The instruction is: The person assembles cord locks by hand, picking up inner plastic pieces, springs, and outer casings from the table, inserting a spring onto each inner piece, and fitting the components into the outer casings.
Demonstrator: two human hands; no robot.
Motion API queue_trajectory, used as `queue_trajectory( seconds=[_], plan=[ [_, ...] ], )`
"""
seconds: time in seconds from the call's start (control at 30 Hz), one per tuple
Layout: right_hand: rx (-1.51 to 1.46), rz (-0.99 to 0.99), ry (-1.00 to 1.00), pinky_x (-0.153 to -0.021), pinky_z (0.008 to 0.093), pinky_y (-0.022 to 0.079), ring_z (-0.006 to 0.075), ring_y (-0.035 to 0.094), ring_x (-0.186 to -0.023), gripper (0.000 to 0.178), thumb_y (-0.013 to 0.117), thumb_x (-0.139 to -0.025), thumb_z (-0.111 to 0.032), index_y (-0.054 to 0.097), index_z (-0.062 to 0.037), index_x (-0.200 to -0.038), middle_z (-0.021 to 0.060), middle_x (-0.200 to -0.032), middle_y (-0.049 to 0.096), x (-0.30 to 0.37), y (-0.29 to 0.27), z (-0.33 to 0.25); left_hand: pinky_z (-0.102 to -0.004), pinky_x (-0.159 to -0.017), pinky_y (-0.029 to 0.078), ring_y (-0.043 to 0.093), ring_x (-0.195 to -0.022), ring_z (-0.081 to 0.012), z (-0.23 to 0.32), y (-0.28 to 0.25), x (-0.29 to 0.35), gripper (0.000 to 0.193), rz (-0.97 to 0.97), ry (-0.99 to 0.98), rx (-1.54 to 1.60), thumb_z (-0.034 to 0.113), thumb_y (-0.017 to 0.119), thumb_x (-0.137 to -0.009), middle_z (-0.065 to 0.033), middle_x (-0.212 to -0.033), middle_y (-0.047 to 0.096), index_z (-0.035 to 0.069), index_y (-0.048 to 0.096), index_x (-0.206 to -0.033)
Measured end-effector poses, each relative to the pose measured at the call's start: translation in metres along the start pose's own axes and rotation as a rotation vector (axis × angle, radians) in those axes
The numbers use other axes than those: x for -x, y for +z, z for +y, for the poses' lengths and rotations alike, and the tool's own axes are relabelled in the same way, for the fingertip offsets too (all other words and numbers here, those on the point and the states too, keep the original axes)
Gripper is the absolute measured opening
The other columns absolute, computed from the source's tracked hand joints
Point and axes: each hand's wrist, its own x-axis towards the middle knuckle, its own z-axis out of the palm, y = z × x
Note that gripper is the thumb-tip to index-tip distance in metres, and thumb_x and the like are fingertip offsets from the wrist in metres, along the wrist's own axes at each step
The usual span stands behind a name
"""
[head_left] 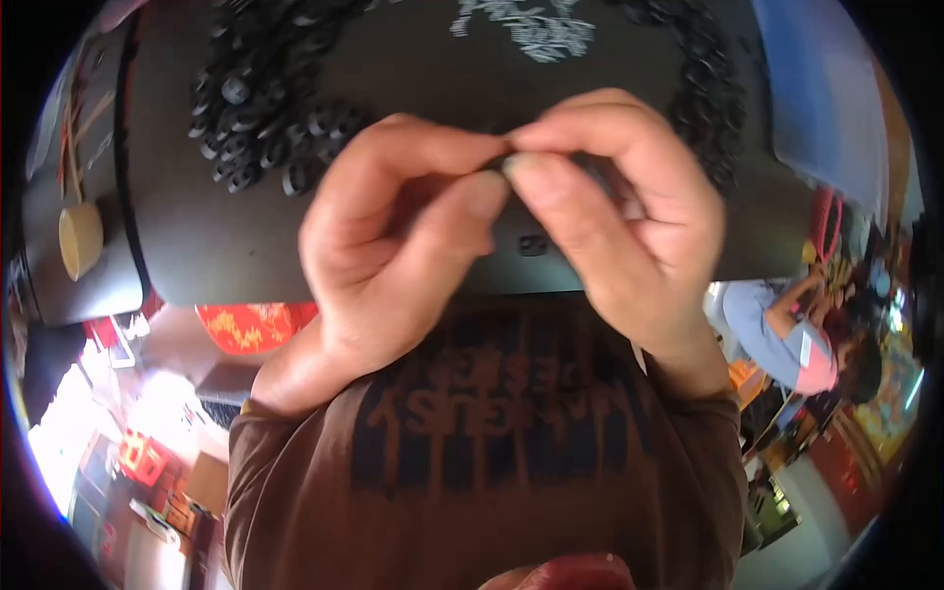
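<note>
My left hand (383, 226) and my right hand (629, 197) meet above the near part of the table, thumb and forefinger of each pinched together. Their fingertips touch or nearly touch. A tiny dark piece shows between them, mostly covered by the fingers, and its kind cannot be made out. Below the fingertips, a small black rectangular part (532, 245) lies by the table's near edge. Beyond my left hand spreads a heap of small black rounded plastic parts (241, 123). Short silvery metal pieces (551, 34) lie in a pile farther back.
More black parts (706, 88) form a band on the right of the dark table (413, 74). A translucent bluish sheet or bin (826, 98) stands at the far right. At the left lies a tan cup-like thing (81, 239). Another person (777, 329) sits to the right.
</note>
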Motion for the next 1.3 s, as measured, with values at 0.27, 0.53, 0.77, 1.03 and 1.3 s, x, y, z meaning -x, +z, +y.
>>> queue_trajectory(
  seconds=[0.27, 0.53, 0.77, 1.03, 1.3],
  plan=[
    [0.073, 0.052, -0.169, -0.058, 0.0231, 0.042, 0.0135, 0.053, -0.064, 0.01, 0.064, -0.079, -0.007, 0.058, 0.0007, -0.082, 0.0078, -0.075, 0.057, 0.002, -0.012, 0.011, -0.0169, -0.053, 0.042, 0.049, -0.06, -0.0056, -0.004, 0.019, -0.002, 0.015, 0.092, 0.0, 0.006, -0.004, 0.056, -0.081, -0.0059, -0.083, 0.052, 0.0, 0.053, -0.096],
    [0.03, 0.116, -0.147, -0.053, 0.0241, 0.041, 0.0147, 0.054, -0.06, 0.009, 0.063, -0.079, -0.008, 0.057, -0.001, -0.078, 0.0069, -0.07, 0.057, 0.002, -0.008, 0.017, -0.0169, -0.053, 0.042, 0.049, -0.06, -0.0058, -0.003, 0.02, -0.005, 0.015, 0.051, -0.066, -0.015, -0.004, 0.055, -0.082, -0.0057, -0.082, 0.052, 0.001, 0.052, -0.096],
    [0.571, 0.24, -0.15, -0.065, 0.0232, 0.043, 0.0137, 0.055, -0.069, 0.007, 0.061, -0.078, -0.005, 0.059, 0.0015, -0.08, 0.0066, -0.077, 0.058, 0.0, -0.078, 0.011, -0.0189, -0.056, 0.043, 0.05, -0.06, -0.0072, -0.005, 0.019, -0.003, 0.015, 0.067, -0.027, -0.037, -0.004, 0.054, -0.082, -0.0075, -0.086, 0.049, -0.001, 0.052, -0.097],
    [1.078, 0.041, -0.183, -0.074, 0.0233, 0.041, 0.012, 0.052, -0.079, 0.018, 0.058, -0.08, -0.007, 0.058, 0.0014, -0.097, 0.0062, -0.088, 0.057, -0.019, -0.13, 0.021, -0.0175, -0.056, 0.039, 0.048, -0.058, -0.0068, -0.006, 0.022, -0.006, 0.015, 0.103, -0.059, -0.032, -0.003, 0.053, -0.082, -0.0057, -0.084, 0.048, -0.002, 0.052, -0.096],
    [0.966, -0.084, 0.139, -0.067, 0.0338, 0.044, 0.028, 0.055, -0.074, 0.013, 0.061, -0.072, -0.001, 0.056, 0.0035, -0.083, 0.015, -0.077, 0.055, -0.034, -0.137, 0.006, -0.0169, -0.056, 0.039, 0.048, -0.058, -0.0061, -0.008, 0.027, -0.007, 0.015, 0.096, -0.056, -0.044, -0.005, 0.053, -0.082, -0.0052, -0.082, 0.049, -0.003, 0.053, -0.097]
  ],
)
